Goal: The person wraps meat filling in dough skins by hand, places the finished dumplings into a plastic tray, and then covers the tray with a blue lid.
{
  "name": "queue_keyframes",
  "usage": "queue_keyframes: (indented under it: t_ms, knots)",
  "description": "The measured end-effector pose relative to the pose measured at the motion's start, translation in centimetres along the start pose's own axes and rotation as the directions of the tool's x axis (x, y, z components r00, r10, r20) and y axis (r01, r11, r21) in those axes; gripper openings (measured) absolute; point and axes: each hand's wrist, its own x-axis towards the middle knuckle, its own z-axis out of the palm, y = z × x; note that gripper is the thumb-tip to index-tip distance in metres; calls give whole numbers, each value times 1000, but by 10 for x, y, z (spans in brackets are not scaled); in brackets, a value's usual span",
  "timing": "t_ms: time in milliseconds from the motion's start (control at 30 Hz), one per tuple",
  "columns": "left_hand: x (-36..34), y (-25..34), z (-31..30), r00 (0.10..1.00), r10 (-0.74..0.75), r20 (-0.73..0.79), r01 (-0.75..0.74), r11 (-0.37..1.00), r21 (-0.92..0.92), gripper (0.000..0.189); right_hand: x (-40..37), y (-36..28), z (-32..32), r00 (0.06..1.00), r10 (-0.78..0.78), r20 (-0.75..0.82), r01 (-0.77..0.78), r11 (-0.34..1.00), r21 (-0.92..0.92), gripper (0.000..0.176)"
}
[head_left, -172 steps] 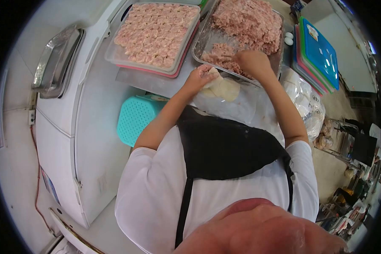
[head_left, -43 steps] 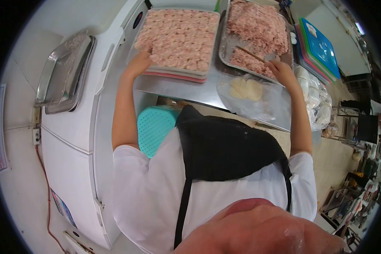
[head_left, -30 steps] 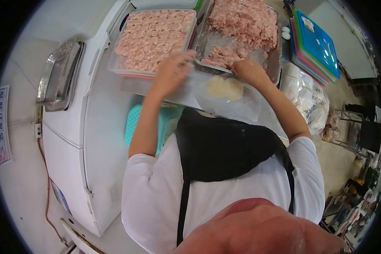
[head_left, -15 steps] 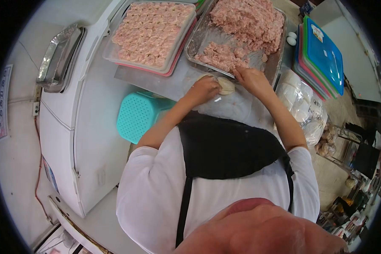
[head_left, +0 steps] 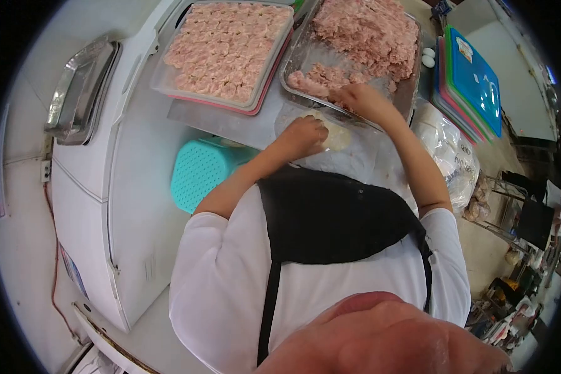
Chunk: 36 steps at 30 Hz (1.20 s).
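Pale wrappers [head_left: 338,138] are lying on a clear plastic sheet [head_left: 349,161], just beside the metal tray [head_left: 284,70]; left hand [head_left: 305,134] is resting with bent fingers over their left side, whether grasping one cannot be told; right hand [head_left: 363,101] is resting, fingers bent, at the near edge of the minced meat [head_left: 371,34], its grip not showing clearly; metal tray is holding that meat; plastic container [head_left: 162,81] of meat-topped pieces [head_left: 227,50] is standing to the left; two eggs [head_left: 428,61] are lying near stacked lids [head_left: 474,75]
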Motion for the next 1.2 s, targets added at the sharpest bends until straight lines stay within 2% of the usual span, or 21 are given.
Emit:
queue_keyframes:
  t_ms: [33,133,167,233,267,300,333,400,433,500,533,600,700,800,867,900,1000,1033,1133,1167,1200]
  knots:
    - [-4,5,-3,999,4,-32,-4,1000,-3,20,-7,-32,-34,994,106,1,-104,979,-177,27]
    - [-8,-8,7,999,-8,-45,8,1000,-12,20,4,-33,-50,999,42,-25,-48,904,-425,27]
    - [-5,-16,10,999,-48,4,48,998,-43,21,9,-29,-41,1000,0,1,0,850,-527,23]
    - [3,-27,9,987,-117,108,127,988,-92,22,9,-37,3,999,41,22,-26,873,-486,20]
    - [4,-26,4,986,-142,85,153,980,-130,23,8,-42,14,998,62,29,-42,885,-464,19]
    - [6,-24,-6,984,-169,58,177,970,-166,23,0,-50,11,998,59,-30,-66,919,-388,23]
    - [8,-24,-12,979,-201,31,203,957,-206,23,-2,-43,9,997,72,-39,-79,970,-229,26]
    - [4,-30,-10,999,39,5,-39,993,-111,25,-15,-26,8,993,106,-43,-100,989,112,31]
    - [2,-35,-7,988,157,-4,-157,986,-59,26,-17,-34,-1,985,166,-53,-163,985,61,33]
    - [2,-48,3,979,199,39,-200,980,11,27,-23,-49,-24,957,280,-79,-284,958,-41,37]
    - [2,-53,6,973,221,62,-224,973,47,27,-19,-50,-25,966,223,-131,-242,958,-153,36]
    - [9,-50,3,973,198,118,-199,980,-8,24,-4,-51,-25,972,96,-212,-172,912,-373,34]
    - [19,-37,-19,975,178,132,-170,983,-68,21,19,-61,-4,998,62,-15,-57,757,-650,33]
    - [18,-33,-27,995,98,30,-91,980,-179,20,11,-58,17,988,150,-37,-150,873,-464,33]
    - [18,-29,-28,998,46,-41,-57,947,-317,20,-4,-42,17,982,173,-75,-176,984,-22,35]
    - [22,-24,-41,997,32,-67,-56,917,-394,20,-11,-34,14,978,188,-94,-166,964,205,37]
    - [34,-20,-57,990,-95,-102,0,732,-681,20,-31,-33,-8,883,458,-99,-399,847,352,40]
    - [39,-20,-59,985,-148,-93,23,637,-771,20,-40,-29,-9,872,433,-229,-273,819,505,39]
    - [49,-20,-64,994,-106,2,88,810,-580,22,-58,-21,-30,844,522,-124,-296,646,703,35]
    - [51,-22,-59,999,0,-38,-14,939,-344,22,-61,-12,-27,839,521,-157,-258,635,728,34]
    - [53,-21,-59,993,-112,-42,77,864,-498,22,-64,-16,-29,834,526,-167,-248,628,738,34]
